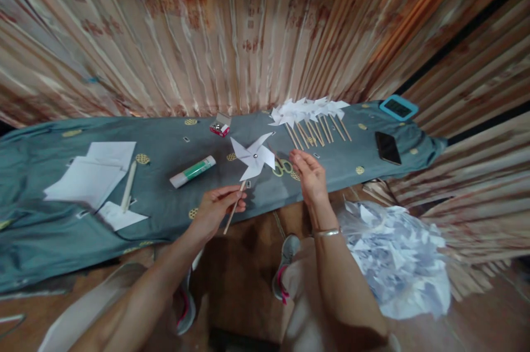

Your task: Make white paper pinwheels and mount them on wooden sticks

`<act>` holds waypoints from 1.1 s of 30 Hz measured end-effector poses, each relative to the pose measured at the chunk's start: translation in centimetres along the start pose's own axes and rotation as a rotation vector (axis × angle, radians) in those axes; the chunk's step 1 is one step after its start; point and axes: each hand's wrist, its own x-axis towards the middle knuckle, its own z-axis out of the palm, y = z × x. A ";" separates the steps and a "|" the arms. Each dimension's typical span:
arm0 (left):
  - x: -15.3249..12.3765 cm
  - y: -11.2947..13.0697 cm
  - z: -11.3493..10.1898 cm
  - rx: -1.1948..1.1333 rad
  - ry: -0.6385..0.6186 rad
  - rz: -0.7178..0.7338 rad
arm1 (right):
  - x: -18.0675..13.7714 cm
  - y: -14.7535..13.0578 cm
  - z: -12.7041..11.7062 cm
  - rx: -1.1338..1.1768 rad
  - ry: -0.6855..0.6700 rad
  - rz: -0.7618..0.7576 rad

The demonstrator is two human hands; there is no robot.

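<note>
A white paper pinwheel with a metal pin at its centre stands tilted above the table. My left hand is closed around its thin wooden stick, below the blades. To the right of the blades, apart from them, my right hand has its fingers curled together; nothing shows in them. Green-handled scissors lie on the cloth between the pinwheel and my right hand, partly hidden by a blade. Left of the pinwheel lies a green and white glue stick. Behind it sits a small open box of pins.
Several finished pinwheels lie in a row at the table's back. White paper sheets and a pale stick-like tool are on the left. A phone and blue-framed digital clock lie right. A bag of paper scraps stands on the floor.
</note>
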 end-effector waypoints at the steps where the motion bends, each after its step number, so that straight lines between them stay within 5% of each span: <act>1: 0.0 -0.1 0.1 0.008 -0.002 -0.007 | 0.1 0.2 0.0 -0.021 -0.009 -0.015; 14: -0.6 -1.5 0.8 -0.004 0.051 -0.061 | 0.2 0.7 2.1 -0.031 -0.264 0.192; 33: -0.4 -2.6 1.0 -0.091 0.037 -0.067 | -0.1 0.8 2.5 -0.041 -0.238 0.189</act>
